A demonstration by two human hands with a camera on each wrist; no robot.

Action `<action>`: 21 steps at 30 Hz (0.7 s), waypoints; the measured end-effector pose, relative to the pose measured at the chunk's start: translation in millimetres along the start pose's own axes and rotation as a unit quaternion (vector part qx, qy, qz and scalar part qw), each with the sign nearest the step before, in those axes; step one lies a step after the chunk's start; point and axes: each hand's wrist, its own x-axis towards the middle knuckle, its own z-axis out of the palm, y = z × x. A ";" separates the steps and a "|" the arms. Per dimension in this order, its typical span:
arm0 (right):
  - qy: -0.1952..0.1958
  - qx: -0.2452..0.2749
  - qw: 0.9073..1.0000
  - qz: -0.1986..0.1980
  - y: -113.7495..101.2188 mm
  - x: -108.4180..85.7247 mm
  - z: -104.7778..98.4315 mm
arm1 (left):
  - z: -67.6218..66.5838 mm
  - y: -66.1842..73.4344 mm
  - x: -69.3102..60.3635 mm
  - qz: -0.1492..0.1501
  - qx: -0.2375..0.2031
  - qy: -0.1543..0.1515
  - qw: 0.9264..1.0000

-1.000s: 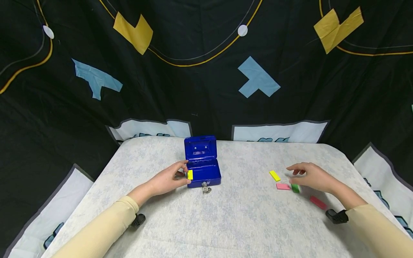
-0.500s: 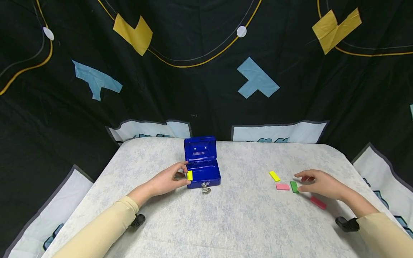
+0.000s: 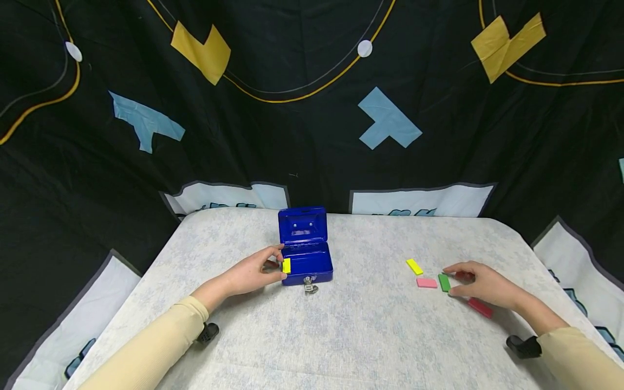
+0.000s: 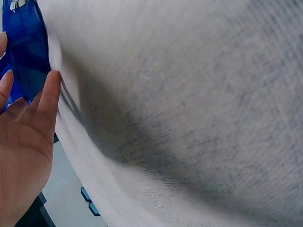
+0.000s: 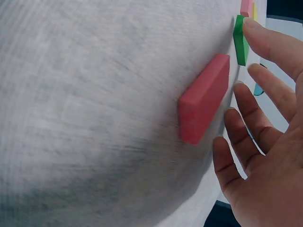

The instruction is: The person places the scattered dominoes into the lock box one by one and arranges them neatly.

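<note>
Reaches in from the left in a beige knit sleeve (image 3: 151, 346), with the left hand (image 3: 248, 273) at the left side of an open, glossy blue metal box (image 3: 312, 264), lid raised at the back. Spreads thumb towards the box's front corner and gently bent fingers towards the back one; cannot tell whether gripping the small yellow rectangle (image 3: 286, 265) between them, at the box's left end. Has a silver metal clasp (image 3: 310, 285) on the box's front. Continues across white, blue-mottled tablecloth (image 3: 361, 325) to a slim yellow rectangular block (image 3: 415, 266), a pink rectangular block (image 3: 426, 283) nearer, then a green rectangular block (image 3: 444, 283) beside the pink. Holds the right hand (image 3: 487, 284) around the green one, thumb by the near end, index finger by the far end, well parted; cannot tell whether touching. Shows a red rectangular block (image 3: 480, 307) on the cloth, just on the hand's near side.
</note>
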 end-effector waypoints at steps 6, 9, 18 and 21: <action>0.004 0.003 1.000 0.004 4.1 0.0 2.5 | -0.1 0.9 -0.1 -0.001 -0.002 -0.001 1.000; 0.004 0.007 1.000 0.002 4.6 -0.2 2.7 | -0.1 0.9 -0.2 0.000 0.002 0.001 1.000; 0.003 0.011 1.000 -0.002 5.2 -0.3 3.6 | 1.2 2.1 -0.2 0.001 0.010 0.006 1.000; 0.004 0.012 1.000 0.001 5.3 -0.2 4.5 | 1.8 2.8 -0.3 0.001 0.009 0.006 1.000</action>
